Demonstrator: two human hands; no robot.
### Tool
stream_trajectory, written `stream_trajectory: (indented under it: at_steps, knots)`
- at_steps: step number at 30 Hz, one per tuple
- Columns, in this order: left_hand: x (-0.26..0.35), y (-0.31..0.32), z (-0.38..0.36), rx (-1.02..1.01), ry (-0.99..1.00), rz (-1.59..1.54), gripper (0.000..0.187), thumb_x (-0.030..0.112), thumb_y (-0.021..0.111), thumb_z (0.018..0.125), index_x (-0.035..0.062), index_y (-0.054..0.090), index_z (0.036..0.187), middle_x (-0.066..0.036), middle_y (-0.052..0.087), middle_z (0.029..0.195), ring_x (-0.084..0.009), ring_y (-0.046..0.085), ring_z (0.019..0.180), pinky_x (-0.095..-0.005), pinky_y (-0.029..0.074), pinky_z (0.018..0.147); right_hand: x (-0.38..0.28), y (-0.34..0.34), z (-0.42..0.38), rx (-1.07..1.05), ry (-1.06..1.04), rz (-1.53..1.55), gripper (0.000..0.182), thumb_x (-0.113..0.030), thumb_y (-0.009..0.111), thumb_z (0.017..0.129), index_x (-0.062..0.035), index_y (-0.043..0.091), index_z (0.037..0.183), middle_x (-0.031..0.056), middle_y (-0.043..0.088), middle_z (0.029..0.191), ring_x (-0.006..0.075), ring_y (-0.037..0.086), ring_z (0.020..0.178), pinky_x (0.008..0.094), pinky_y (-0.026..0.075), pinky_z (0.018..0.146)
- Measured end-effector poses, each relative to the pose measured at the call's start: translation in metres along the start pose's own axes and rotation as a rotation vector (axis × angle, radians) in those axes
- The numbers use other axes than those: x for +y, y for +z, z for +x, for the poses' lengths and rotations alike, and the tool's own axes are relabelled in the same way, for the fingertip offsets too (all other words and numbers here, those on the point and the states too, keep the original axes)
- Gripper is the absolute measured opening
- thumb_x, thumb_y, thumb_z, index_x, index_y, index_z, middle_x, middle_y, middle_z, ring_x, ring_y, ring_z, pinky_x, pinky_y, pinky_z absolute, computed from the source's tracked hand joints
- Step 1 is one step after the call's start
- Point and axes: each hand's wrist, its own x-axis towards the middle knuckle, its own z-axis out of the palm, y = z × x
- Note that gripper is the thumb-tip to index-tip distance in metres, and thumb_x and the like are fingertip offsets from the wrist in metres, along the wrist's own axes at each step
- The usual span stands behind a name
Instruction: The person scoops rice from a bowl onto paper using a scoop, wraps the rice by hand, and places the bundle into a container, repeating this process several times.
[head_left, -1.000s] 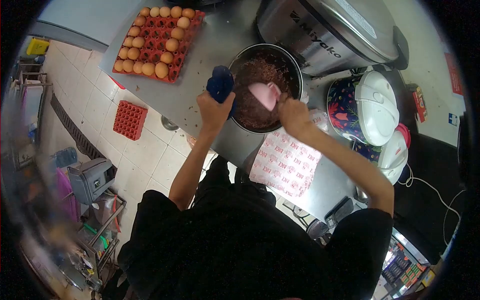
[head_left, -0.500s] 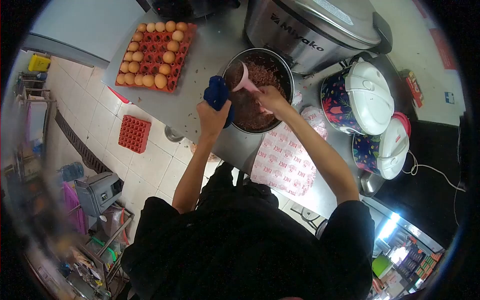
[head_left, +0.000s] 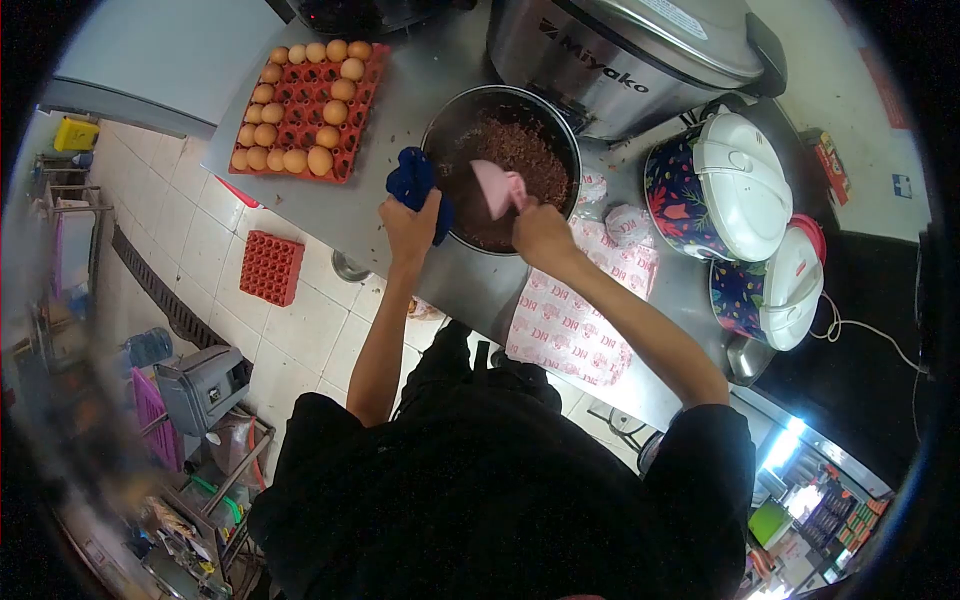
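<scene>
At the upper centre of the frame, the person's left forearm [head_left: 385, 325] rises steeply to the left hand [head_left: 408, 228], its fingers wrapped around a bunched dark-blue cloth [head_left: 412, 180] at the left rim of a round, dark-lined metal pot [head_left: 450, 140]. The right forearm [head_left: 635, 320] slants up and leftward to the right hand [head_left: 543, 238], fingers curled around the handle of a pink, broad-headed scoop [head_left: 489, 190] inside the pot's outline, beside reddish-brown grains [head_left: 530, 150]. From here, I see the scoop's long axis lying diagonally, head toward the upper left, handle toward the lower right.
</scene>
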Motion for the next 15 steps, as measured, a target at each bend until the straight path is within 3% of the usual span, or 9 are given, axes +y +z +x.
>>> stream_trajectory:
  at_steps: [2,4,6,8,9,11,12,14,15]
  knots:
    - [0.000,0.005,-0.002,-0.023,0.009,-0.036,0.015,0.009,0.062,0.067,-0.0047,0.059,0.071,-0.006,0.060,0.063,-0.0119,0.055,0.057,-0.0274,0.044,0.056,-0.015,0.005,-0.004,-0.076,0.004,0.180,0.026,-0.010,0.050,0.075,0.0085,0.051,0.093,0.0249,0.058,0.089,0.0380,0.058,0.083,0.0426,0.047,0.074]
    - [0.000,0.006,-0.002,-0.032,0.022,-0.067,0.017,0.010,0.063,0.067,-0.0053,0.059,0.072,-0.008,0.060,0.064,-0.0137,0.056,0.058,-0.0281,0.045,0.057,-0.034,-0.010,-0.016,-0.055,0.023,0.253,0.025,-0.010,0.050,0.075,0.0087,0.051,0.092,0.0259,0.057,0.089,0.0396,0.057,0.082,0.0441,0.046,0.074]
    - [0.002,0.003,-0.003,-0.149,0.029,-0.012,0.019,0.008,0.062,0.069,-0.0023,0.060,0.085,-0.009,0.062,0.077,-0.0148,0.058,0.068,-0.0279,0.045,0.063,-0.037,-0.013,-0.016,-0.035,0.042,0.330,0.025,-0.010,0.049,0.074,0.0088,0.051,0.091,0.0270,0.057,0.088,0.0412,0.057,0.081,0.0456,0.045,0.074]
    - [0.006,0.003,-0.008,-0.166,0.030,0.043,0.019,0.009,0.063,0.069,-0.0026,0.060,0.084,-0.009,0.062,0.076,-0.0150,0.058,0.069,-0.0285,0.045,0.063,-0.018,-0.009,-0.014,0.086,-0.181,0.347,0.026,-0.014,0.052,0.077,0.0065,0.050,0.092,0.0216,0.059,0.081,0.0343,0.060,0.068,0.0419,0.048,0.059]
    - [0.009,0.003,-0.009,-0.182,0.030,0.099,0.019,0.009,0.063,0.068,-0.0029,0.060,0.083,-0.010,0.062,0.076,-0.0152,0.059,0.069,-0.0292,0.046,0.064,-0.014,-0.013,-0.011,0.087,-0.182,0.345,0.026,-0.014,0.052,0.077,0.0065,0.050,0.092,0.0216,0.059,0.081,0.0343,0.060,0.068,0.0419,0.048,0.059]
    - [0.014,0.002,-0.009,-0.180,0.033,0.097,0.020,0.011,0.064,0.067,-0.0039,0.060,0.080,-0.013,0.062,0.073,-0.0200,0.060,0.067,-0.0305,0.046,0.063,-0.008,-0.019,-0.004,-0.305,0.176,1.201,0.024,-0.017,0.052,0.080,0.0015,0.046,0.094,0.0107,0.056,0.071,0.0198,0.054,0.051,0.0309,0.041,0.040]
    - [0.016,0.003,-0.009,-0.180,0.038,0.098,0.021,0.012,0.065,0.065,-0.0050,0.059,0.077,-0.016,0.061,0.070,-0.0249,0.061,0.064,-0.0318,0.047,0.062,-0.005,-0.021,-0.003,-0.301,0.175,1.203,0.024,-0.017,0.052,0.080,0.0015,0.046,0.094,0.0107,0.056,0.071,0.0198,0.054,0.051,0.0309,0.041,0.040]
    - [0.016,0.004,-0.008,-0.164,0.076,0.086,0.021,0.012,0.065,0.065,-0.0047,0.059,0.077,-0.016,0.061,0.070,-0.0250,0.061,0.064,-0.0318,0.047,0.061,0.003,-0.022,0.001,-0.374,0.236,1.641,0.016,-0.017,0.050,0.084,-0.0028,0.045,0.091,0.0034,0.048,0.067,0.0091,0.042,0.043,0.0212,0.030,0.034]
    - [0.013,0.004,-0.006,-0.144,0.105,0.078,0.021,0.012,0.065,0.065,-0.0044,0.059,0.077,-0.016,0.061,0.070,-0.0251,0.061,0.064,-0.0319,0.047,0.061,0.008,-0.022,0.002,-0.367,0.229,1.643,0.016,-0.017,0.050,0.084,-0.0028,0.045,0.091,0.0034,0.048,0.067,0.0091,0.042,0.043,0.0212,0.030,0.034]
